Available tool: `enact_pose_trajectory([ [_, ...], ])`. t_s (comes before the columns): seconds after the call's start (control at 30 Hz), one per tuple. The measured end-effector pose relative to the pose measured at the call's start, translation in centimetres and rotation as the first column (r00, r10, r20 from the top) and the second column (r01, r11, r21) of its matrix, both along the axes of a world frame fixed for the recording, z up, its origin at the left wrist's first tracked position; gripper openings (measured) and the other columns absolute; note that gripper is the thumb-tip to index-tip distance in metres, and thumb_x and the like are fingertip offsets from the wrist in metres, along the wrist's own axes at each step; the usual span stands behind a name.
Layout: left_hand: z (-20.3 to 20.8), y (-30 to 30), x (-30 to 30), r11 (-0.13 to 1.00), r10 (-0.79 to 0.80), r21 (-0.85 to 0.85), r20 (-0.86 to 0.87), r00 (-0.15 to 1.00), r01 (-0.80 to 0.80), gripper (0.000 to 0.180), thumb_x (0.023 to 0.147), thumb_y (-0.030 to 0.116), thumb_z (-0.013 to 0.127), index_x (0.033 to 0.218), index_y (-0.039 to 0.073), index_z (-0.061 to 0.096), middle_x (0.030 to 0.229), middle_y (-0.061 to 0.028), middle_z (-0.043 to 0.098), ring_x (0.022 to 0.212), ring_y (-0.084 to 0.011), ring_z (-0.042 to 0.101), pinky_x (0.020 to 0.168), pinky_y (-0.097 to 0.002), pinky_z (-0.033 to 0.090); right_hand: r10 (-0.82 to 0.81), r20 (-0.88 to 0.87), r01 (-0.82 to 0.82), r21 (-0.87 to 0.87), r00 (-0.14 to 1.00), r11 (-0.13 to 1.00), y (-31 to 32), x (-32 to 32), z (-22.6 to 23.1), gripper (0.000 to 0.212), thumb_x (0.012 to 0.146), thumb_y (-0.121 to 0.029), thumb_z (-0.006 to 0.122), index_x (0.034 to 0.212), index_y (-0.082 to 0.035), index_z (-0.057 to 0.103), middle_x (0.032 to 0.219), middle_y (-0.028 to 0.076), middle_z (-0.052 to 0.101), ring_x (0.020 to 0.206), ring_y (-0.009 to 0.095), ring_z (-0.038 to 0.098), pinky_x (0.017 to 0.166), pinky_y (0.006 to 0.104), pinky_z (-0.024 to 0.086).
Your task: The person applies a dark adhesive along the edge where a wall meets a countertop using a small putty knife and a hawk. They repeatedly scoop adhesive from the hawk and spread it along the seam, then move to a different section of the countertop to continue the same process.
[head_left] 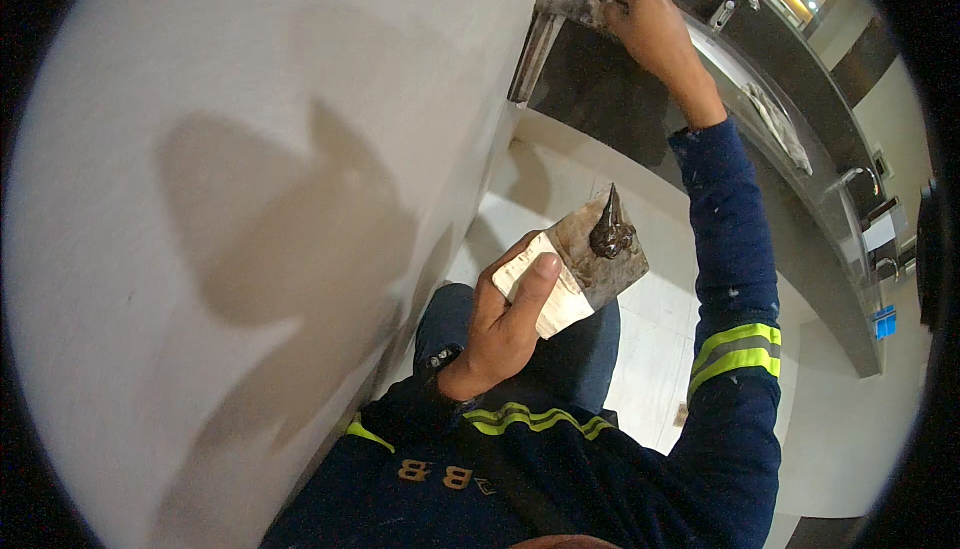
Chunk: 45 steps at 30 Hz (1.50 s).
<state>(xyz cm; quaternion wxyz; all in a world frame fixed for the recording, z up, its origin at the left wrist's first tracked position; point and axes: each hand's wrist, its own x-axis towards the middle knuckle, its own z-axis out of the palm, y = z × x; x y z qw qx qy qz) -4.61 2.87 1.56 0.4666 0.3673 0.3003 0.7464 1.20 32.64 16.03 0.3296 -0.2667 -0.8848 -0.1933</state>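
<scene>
My left hand (505,324) is closed around a small flat board (563,299), thumb on top. Its near part is cream, its far part stained grey-brown. A pointed blob of dark paste (611,234) sits on the far part. My right hand (655,34) reaches forward, fingers closed on a flat grey scraper (568,1). The scraper lies at the end of the dark countertop (605,74), close to the wall. My fingers partly hide it, and whether its blade touches the edge I cannot tell.
A pale wall (300,199) carrying my shadow rises on my left. Along the dark counter are a chrome tap (722,15), a crumpled cloth (778,121) and another tap (858,177). Light floor tiles (650,339) show below. A blue item (884,322) is at the right.
</scene>
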Motion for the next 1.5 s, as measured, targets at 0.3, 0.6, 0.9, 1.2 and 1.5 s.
enact_pose_trajectory([
  [0.3,-0.2,0.2,0.1,1.000,0.005,0.006,0.003,1.000,-0.005,0.031,0.100,0.024,0.043,0.109,-0.002,0.056,0.084,-0.0013,0.059,0.074,-0.0048,0.051,0.066,-0.0217,0.043,0.028,0.010,-0.029,0.112,1.000,0.993,-1.0,0.0,-0.2,0.028,0.082,-0.013,0.056,0.108,-0.008,0.065,0.105,0.017,0.064,0.098,0.037,0.060,0.087,0.0430,0.047],
  [0.6,-0.1,0.2,0.3,1.000,-0.001,0.015,0.010,1.000,0.001,0.030,0.100,0.023,0.042,0.109,-0.002,0.056,0.086,-0.0025,0.060,0.076,-0.0052,0.052,0.068,-0.0222,0.043,0.123,-0.094,-0.112,0.113,0.988,0.987,-1.1,1.0,-0.3,0.029,0.083,-0.012,0.058,0.111,-0.009,0.064,0.105,0.016,0.065,0.095,0.035,0.062,0.083,0.0412,0.049],
  [0.9,0.2,0.0,0.2,1.000,-0.008,-0.017,0.002,1.000,0.008,0.032,0.099,0.023,0.043,0.110,-0.003,0.056,0.088,-0.0035,0.061,0.078,-0.0076,0.054,0.069,-0.0240,0.045,0.107,-0.621,-0.257,-0.158,0.776,0.953,-5.3,2.7,-8.8,0.025,0.083,-0.011,0.063,0.106,-0.003,0.062,0.094,0.015,0.068,0.084,0.027,0.066,0.076,0.0340,0.050],
  [1.2,-0.4,-0.2,0.3,0.995,0.022,-0.101,0.017,1.000,-0.020,0.033,0.098,0.023,0.044,0.114,-0.003,0.055,0.093,-0.0053,0.062,0.083,-0.0090,0.057,0.074,-0.0242,0.046,-0.114,-0.781,-0.451,-0.466,0.614,0.761,-3.2,-3.2,-15.6,0.025,0.085,-0.012,0.063,0.106,0.002,0.059,0.090,0.016,0.068,0.080,0.016,0.064,0.073,0.0291,0.050],
  [1.5,-0.2,0.1,0.3,0.996,0.024,-0.087,0.087,0.996,-0.017,0.032,0.098,0.022,0.044,0.115,-0.003,0.055,0.095,-0.0070,0.061,0.085,-0.0099,0.058,0.076,-0.0250,0.047,-0.090,-0.809,-0.452,-0.412,0.580,0.791,-1.8,-4.9,-16.1,0.025,0.084,-0.015,0.064,0.102,0.001,0.059,0.088,0.017,0.068,0.078,0.023,0.066,0.072,0.0329,0.049],
])
